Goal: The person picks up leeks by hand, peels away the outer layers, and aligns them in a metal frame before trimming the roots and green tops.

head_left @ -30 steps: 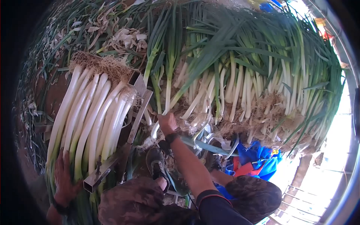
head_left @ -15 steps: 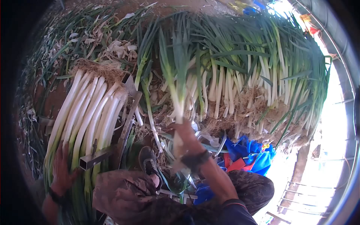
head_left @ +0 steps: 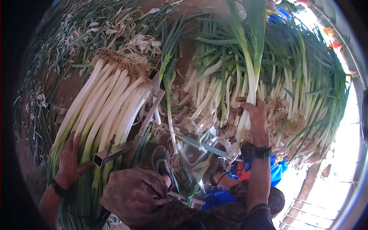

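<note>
**Green-and-white leek (head_left: 249, 76) clamped in the right hand (head_left: 255, 117)**

Grips the leek by its pale shank, fingers closed tight round it, roots down and leaves up, well to the right of the metal frame (head_left: 115, 152). Rests the left hand (head_left: 71, 157) open and flat, fingers spread, on the green ends of the cleaned bundle (head_left: 107, 103) lying in that frame, at its near left side. Further right of the frame, behind the held leek: a big heap of leeks (head_left: 303, 88), roots matted and shaggy. Beyond the frame's far end: loose trimmings (head_left: 142, 40) strewn over the floor (head_left: 67, 90). Seemingly well under way, with one frameful of clean white stalks laid side by side. Far more left waiting in the heap.
</note>
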Demonstrator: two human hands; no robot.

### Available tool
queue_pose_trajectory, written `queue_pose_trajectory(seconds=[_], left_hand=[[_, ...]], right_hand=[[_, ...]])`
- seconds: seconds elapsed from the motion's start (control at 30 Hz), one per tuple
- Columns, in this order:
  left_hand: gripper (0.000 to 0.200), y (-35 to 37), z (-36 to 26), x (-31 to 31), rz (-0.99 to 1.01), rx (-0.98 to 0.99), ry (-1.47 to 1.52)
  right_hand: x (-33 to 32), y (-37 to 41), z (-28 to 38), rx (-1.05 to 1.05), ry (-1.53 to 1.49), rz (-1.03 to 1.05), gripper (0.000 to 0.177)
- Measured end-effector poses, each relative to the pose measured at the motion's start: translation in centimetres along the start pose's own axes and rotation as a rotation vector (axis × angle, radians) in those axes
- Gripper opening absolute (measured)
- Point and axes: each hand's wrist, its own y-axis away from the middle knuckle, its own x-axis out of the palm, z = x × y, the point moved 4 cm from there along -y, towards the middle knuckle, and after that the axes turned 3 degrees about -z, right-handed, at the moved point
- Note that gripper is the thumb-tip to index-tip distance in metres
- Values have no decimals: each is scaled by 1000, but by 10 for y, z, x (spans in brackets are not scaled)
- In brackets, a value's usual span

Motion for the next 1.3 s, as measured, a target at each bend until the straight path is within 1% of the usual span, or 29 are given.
queue_pose_trajectory(seconds=[0.07, 0.13, 0.2, 0.27, 0.33, 0.37, 0.4, 0.47, 0.5, 0.53, 0.6, 0.63, 0.67, 0.73, 0.77, 0.8, 0.87, 0.9, 0.93, 1.0, 1.03, 1.07, 1.13, 1.17, 1.2, 1.23, 1.27, 1.3], left_hand=[[101, -1, 2, 0, 9, -14, 2], [102, -2, 1, -2, 11, 4, -22], [102, -3, 0, -1, 20, -8, -14], [103, -3, 1, -1, 27, -20, -6], [103, -2, 3, 0, 48, -20, -21], [103, -4, 3, 0, 54, -25, -20], [102, -4, 3, 0, 62, -24, -20], [102, -4, 6, 0, 80, -31, -21], [101, -4, 7, 1, 88, -29, -33], [100, -4, 8, 2, 95, -24, -43], [99, -1, 10, 5, 107, -24, -62], [98, 0, 11, 5, 109, -23, -88], [98, -2, 12, 5, 114, -25, -92], [96, -4, 9, 2, 98, 4, -30], [96, -4, 9, 2, 102, 2, -29], [96, -4, 10, 2, 104, 7, -26], [95, -4, 12, 3, 105, 7, -28], [95, -4, 12, 3, 103, 13, -32], [94, -4, 12, 3, 103, 18, -33], [94, -5, 11, 3, 101, 17, -27], [93, -5, 12, 3, 100, 20, -25], [93, -4, 14, 2, 96, 16, -27], [93, -2, 15, 4, 98, 23, -50], [93, -2, 15, 6, 103, 21, -44], [93, -2, 14, 5, 92, 32, -54], [93, -3, 14, 5, 75, 42, -67], [93, -2, 13, 6, 79, 43, -63], [93, -2, 13, 7, 71, 41, -53]], right_hand=[[15, -29, -26, -1, -174, 2, 39], [34, -53, -49, 36, -165, 43, 39], [59, -75, -80, 102, -285, 103, 32], [78, -94, -112, 148, -329, 135, 30], [93, -112, -158, 90, -236, 263, 30], [90, -139, -219, -237, -41, 315, 31], [101, -143, -221, -231, -41, 324, 31], [113, -150, -241, 210, -58, -69, 31], [119, -151, -242, 221, -120, -46, 33], [124, -157, -250, 232, -116, -43, 33], [125, -179, -277, 128, 274, -97, 35], [141, -143, -198, 195, 388, -151, 37], [143, -147, -196, 199, 385, -147, 37], [153, -159, -192, 33, 675, -5, 35], [158, -169, -210, -51, 772, -81, 33], [164, -180, -230, -50, 774, -79, 33], [175, -196, -252, -214, 908, -320, 27], [169, -204, -265, -127, 789, -162, 21], [168, -211, -271, -129, 788, -157, 21], [157, -224, -279, -20, 730, -265, 9], [149, -251, -337, -487, 898, -143, 3], [141, -251, -326, -492, 895, -142, 3], [135, -225, -266, -702, 533, 246, 10], [130, -190, -199, -898, 720, 317, 17], [129, -182, -174, -893, 723, 322, 17], [123, -192, -173, -203, 212, 344, 21], [122, -187, -191, 490, -302, 318, 26], [114, -168, -176, -277, 146, 392, 28]])
